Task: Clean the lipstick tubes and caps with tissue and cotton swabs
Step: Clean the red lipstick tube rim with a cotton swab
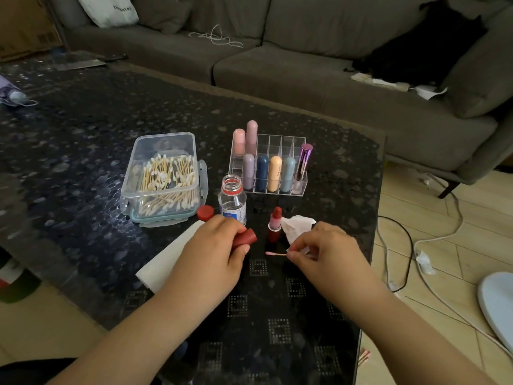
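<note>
Left hand (213, 245) grips a red lipstick cap (245, 238), fingers curled round it, above the dark table (83, 162). Right hand (319, 245) pinches a cotton swab (275, 253), its pink-stained tip pointing toward the cap. Open lipstick tube (274, 225) stands upright between the hands, crumpled tissue (297, 226) just beside it. Uncapped bottle (232, 200) stands near the swab box (163, 176) and clear organizer (277, 162).

You've open tabletop (277, 315) near you, between both forearms. Ahead, an uncapped lipstick (274, 225), open bottle (232, 200), swab box (163, 176) and organizer (270, 165) crowd together; gaps between them look tight.
</note>
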The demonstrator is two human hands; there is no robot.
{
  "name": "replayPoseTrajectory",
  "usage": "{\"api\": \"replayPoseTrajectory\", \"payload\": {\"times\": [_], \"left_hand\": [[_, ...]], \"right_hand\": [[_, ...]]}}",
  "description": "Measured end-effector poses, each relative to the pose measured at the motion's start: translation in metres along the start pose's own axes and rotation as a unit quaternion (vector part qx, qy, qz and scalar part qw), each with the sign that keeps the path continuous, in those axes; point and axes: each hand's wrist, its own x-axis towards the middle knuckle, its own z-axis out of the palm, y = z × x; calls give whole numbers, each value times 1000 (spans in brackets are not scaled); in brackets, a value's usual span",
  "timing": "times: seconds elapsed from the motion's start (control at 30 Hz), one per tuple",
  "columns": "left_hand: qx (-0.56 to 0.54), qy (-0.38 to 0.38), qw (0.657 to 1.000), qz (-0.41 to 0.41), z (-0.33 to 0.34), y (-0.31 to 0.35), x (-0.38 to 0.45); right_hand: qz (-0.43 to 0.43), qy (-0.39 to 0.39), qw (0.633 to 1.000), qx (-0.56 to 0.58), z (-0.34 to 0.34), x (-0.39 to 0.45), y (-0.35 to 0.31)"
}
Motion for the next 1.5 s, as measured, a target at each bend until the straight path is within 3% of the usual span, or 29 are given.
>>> {"api": "replayPoseTrajectory", "payload": {"times": [0.17, 0.33, 0.43, 0.63, 0.77, 0.9, 1.0, 1.2, 1.37, 1.43, 1.5], "left_hand": [[57, -16, 998, -1, 8, -4, 4], [55, -16, 998, -18, 11, -6, 8], [44, -5, 999, -18, 13, -6, 9], [-16, 28, 999, -18, 9, -1, 9], [-144, 35, 989, -29, -2, 12, 7], [-334, -54, 939, -65, -8, 25, 5], [-416, -83, 903, -65, -7, 27, 3], [-503, -154, 849, -38, -19, 30, 0], [-565, -235, 791, -12, -26, 27, -1], [-583, -286, 761, 0, -28, 23, 0], [-613, -347, 710, 8, -30, 23, 1]], "right_hand": [[-11, -3, 999, -50, 6, 4, -2], [10, 111, 993, 41, 5, 13, -6], [22, 113, 988, 99, 8, 20, -8], [43, 81, 981, 173, 14, 29, -10], [10, 100, 965, 242, 1, 26, -11], [-34, 47, 937, 346, -20, 12, -18], [-57, 8, 907, 416, -27, 2, -23], [-98, -15, 873, 478, -33, -3, -21], [-132, -79, 836, 527, -39, -6, -22], [-145, -111, 817, 546, -40, -7, -23], [-151, -132, 802, 563, -40, -8, -24]]}}
